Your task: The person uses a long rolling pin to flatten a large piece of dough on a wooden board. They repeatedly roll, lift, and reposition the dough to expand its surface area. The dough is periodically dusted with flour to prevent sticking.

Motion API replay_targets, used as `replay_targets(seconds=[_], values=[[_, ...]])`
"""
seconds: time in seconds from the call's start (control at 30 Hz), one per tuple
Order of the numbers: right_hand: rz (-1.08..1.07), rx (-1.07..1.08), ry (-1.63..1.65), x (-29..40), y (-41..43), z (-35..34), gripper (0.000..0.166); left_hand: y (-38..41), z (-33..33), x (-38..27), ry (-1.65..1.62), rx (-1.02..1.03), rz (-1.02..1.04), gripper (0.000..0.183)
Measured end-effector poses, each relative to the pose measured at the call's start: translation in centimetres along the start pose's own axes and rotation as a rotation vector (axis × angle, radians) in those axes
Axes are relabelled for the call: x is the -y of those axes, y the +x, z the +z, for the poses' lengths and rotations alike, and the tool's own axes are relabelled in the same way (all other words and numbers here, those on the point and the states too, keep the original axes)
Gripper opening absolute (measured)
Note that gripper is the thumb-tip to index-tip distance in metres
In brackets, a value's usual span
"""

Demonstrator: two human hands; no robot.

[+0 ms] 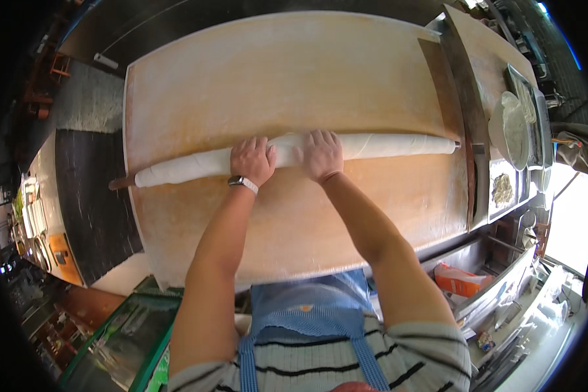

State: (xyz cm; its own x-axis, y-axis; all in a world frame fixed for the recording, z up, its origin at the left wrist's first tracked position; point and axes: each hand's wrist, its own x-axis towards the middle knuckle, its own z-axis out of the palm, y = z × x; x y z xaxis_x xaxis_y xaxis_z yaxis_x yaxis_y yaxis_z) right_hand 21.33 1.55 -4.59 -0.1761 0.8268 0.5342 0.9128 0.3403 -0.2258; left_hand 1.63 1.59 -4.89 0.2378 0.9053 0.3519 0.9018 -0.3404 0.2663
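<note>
A long roll of pale dough is wound around a wooden rolling pin, whose dark ends stick out at both sides. It lies across a big floured wooden board, slanting slightly down towards the left. Just left of the roll's middle, my left hand curls its fingers over the top; a watch with a light strap is on that wrist. My right hand, a little blurred, lies over the roll close by on the right, fingers pointing away from me. Both palms touch the dough, and the pin beneath them is hidden.
Right of the board, a bowl of flour stands beside metal trays, one holding a dough lump. An open steel drawer with an orange and white bag sits lower right. A black surface adjoins on the left.
</note>
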Motion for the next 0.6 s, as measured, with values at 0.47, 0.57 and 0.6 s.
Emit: replay_targets(seconds=[0.47, 0.57, 0.6], values=[[-0.197, 0.293, 0.314, -6.2, -18.8, -15.9, 0.079, -21.4, 2.3, -16.4, 0.34, -0.076, 0.151, 0.067], [-0.226, 0.256, 0.371, -8.2, -16.4, -11.9, 0.079, -15.6, 1.9, -17.3, 0.315, -0.147, 0.188, 0.064], [-0.179, 0.324, 0.334, -8.7, -13.9, -11.3, 0.071, -12.1, 1.3, -17.1, 0.247, 0.042, 0.088, 0.056]])
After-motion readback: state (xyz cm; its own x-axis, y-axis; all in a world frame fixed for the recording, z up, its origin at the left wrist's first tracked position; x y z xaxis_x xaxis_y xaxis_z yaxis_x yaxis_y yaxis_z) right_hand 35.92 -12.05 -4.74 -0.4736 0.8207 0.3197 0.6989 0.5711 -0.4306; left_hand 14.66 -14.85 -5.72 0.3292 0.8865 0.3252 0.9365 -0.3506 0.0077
